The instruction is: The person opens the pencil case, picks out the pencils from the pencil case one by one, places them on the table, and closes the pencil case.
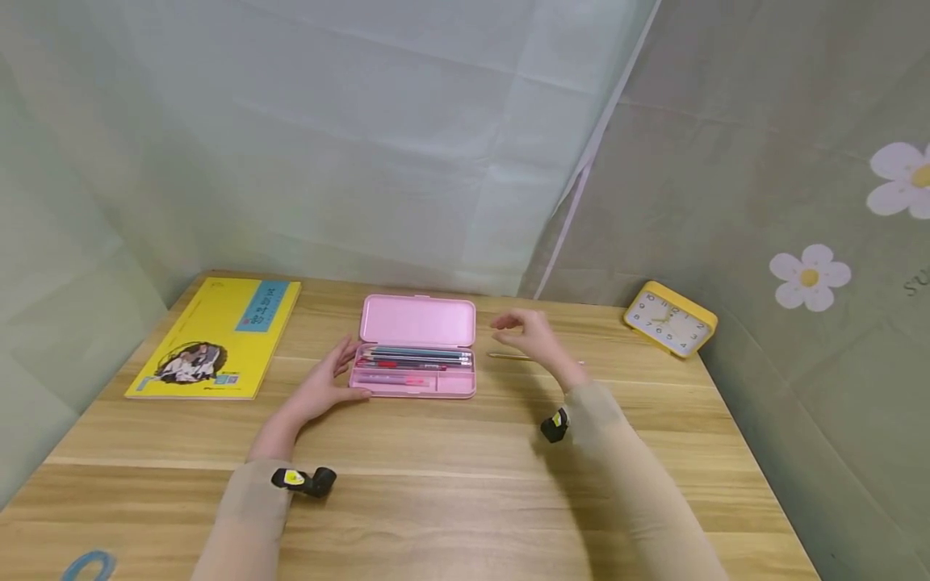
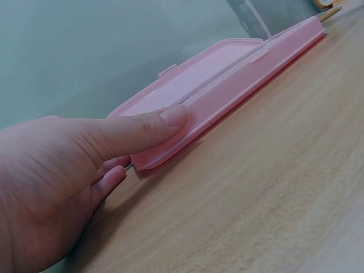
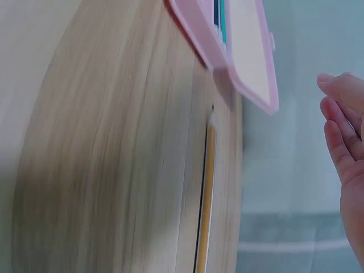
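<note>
A pink pencil case (image 1: pixel 417 321) lies with its lid raised back, several pencils and pens in its tray. My left hand (image 1: pixel 323 387) holds the case's left end; in the left wrist view its thumb (image 2: pixel 173 116) lies on the front wall of the case (image 2: pixel 227 94), other fingers round the end. To the right of the case, my right hand (image 1: pixel 534 335) hovers above a yellow pencil (image 1: pixel 512 356), touching nothing. In the right wrist view the pencil (image 3: pixel 207 187) lies on the table, and the right hand (image 3: pixel 347 125) has its fingers loosely bent with nothing in them.
A yellow book (image 1: pixel 218 339) lies at the left of the wooden table (image 1: pixel 436 484). At the back right stands a yellow clock (image 1: pixel 668 319). Part of a blue ring-shaped object (image 1: pixel 90 565) shows at the front left. Curtains hang behind and beside the table.
</note>
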`<state>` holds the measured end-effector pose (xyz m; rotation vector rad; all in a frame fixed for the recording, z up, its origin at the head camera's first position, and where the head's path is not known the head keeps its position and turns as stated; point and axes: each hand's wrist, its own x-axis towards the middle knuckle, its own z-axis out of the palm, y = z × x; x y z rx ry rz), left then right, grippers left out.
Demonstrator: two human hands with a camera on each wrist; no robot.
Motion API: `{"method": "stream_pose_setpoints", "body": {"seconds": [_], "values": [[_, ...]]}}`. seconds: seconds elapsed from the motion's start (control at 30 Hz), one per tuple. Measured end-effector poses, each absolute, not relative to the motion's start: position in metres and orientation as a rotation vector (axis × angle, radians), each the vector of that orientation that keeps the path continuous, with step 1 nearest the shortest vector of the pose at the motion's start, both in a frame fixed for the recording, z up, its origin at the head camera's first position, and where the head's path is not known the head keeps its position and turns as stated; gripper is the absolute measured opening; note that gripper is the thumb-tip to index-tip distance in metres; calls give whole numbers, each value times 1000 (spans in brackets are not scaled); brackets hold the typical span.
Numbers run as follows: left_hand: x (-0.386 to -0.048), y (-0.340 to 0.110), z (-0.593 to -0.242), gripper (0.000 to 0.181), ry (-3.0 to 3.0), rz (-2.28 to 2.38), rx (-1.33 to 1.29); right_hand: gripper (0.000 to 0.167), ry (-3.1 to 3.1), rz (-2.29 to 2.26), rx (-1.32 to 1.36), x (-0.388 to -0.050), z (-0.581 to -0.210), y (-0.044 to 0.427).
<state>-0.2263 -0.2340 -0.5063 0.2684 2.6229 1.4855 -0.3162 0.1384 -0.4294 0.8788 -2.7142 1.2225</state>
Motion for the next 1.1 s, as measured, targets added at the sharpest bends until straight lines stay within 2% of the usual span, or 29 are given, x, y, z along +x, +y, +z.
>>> {"method": "stream_pose_setpoints", "body": {"seconds": [0.4,0.9,1.1], "values": [[-226,-234,-507,113,2622,1492,271,18,-2730,1193,1109,-314,-435,99],[-225,-236,-506,113,2646,1470,262,18,-2852,1021,1111,-313,-454,79],[-225,-234,-504,113,2636,1480,255,20,-2881,1083,1112,-311,-461,77]]}}
